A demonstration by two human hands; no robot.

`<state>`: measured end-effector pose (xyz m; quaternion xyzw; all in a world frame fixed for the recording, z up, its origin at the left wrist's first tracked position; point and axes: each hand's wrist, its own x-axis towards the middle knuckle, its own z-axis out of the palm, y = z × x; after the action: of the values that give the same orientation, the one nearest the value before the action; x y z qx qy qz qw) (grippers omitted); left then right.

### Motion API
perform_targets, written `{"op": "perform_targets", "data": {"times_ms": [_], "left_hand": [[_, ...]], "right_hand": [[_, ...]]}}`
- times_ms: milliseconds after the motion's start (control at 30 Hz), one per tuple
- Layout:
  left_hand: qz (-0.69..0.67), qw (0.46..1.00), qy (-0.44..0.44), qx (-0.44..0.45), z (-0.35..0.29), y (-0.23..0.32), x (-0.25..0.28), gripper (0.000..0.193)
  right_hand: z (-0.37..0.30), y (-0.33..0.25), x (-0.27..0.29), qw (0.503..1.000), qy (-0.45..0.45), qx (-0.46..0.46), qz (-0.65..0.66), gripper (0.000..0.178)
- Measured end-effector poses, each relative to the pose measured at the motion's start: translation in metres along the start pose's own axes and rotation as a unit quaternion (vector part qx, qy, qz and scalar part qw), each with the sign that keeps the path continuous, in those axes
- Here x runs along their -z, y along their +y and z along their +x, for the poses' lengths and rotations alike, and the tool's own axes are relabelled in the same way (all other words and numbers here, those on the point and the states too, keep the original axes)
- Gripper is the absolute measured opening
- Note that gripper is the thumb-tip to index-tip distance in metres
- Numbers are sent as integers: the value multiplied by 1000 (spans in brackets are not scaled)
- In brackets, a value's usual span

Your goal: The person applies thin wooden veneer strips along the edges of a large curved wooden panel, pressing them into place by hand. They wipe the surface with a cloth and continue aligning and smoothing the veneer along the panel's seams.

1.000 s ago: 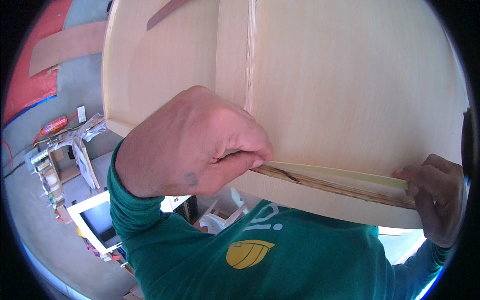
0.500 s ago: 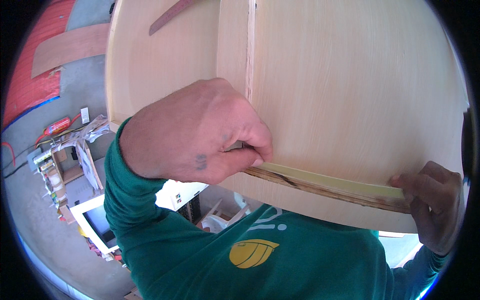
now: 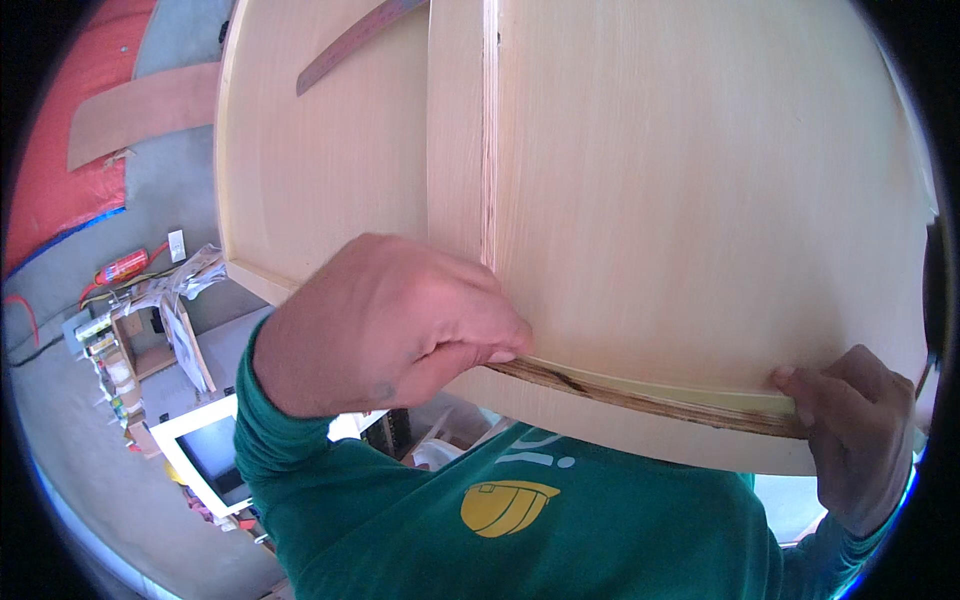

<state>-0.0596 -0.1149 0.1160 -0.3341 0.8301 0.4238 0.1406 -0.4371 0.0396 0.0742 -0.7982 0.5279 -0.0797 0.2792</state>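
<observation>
A thin, pale yellow strip (image 3: 665,387) runs along the layered plywood edge (image 3: 630,398) of a light wood-grain panel (image 3: 700,200). At the strip's left end my left hand (image 3: 400,325) is closed, thumb and bent forefinger pinching it against the edge. My right hand (image 3: 860,435) grips the strip's right end at the panel's corner, fingers curled; part of that end is hidden by them. Between the hands the strip lies close along the edge, bowed slightly in the wide view.
An upright plywood divider (image 3: 490,130) meets the panel, with a reddish ruler-like bar (image 3: 350,48) in the compartment beyond it. Down on the left floor are a fire extinguisher (image 3: 122,266), a white-framed screen (image 3: 205,450), a cluttered wooden shelf (image 3: 150,350) and a red sheet (image 3: 70,130).
My left hand has moved down toward my body and lies flatter, and the strip sits lower beside the edge. My right hand has shifted slightly down. The whole view has tilted a little.
</observation>
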Motion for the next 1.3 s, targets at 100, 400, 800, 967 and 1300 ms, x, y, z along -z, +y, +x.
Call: {"op": "perform_targets", "data": {"times_ms": [100, 400, 800, 967, 1300], "left_hand": [[-5, 999, 41, 4, -5, 3, -12, 18], [1, 997, 67, -40, -7, -8, -15, 34], [-17, 992, 110, -52, 0, -9, -20, 17], [3, 995, 84, -62, 2, -8, -13, 10], [-24, 995, 74, -68, 2, -12, -14, 16]], "right_hand": [[-6, -1, -6, 1000, 11, -14, 3, 30], [-11, -13, -2, 997, 49, -60, -1, 48], [8, -10, 0, 986, 125, -23, -109, 35], [4, -6, -1, 988, 129, 5, -89, 30], [-3, -10, -2, 991, 112, -4, -69, 19]]}}
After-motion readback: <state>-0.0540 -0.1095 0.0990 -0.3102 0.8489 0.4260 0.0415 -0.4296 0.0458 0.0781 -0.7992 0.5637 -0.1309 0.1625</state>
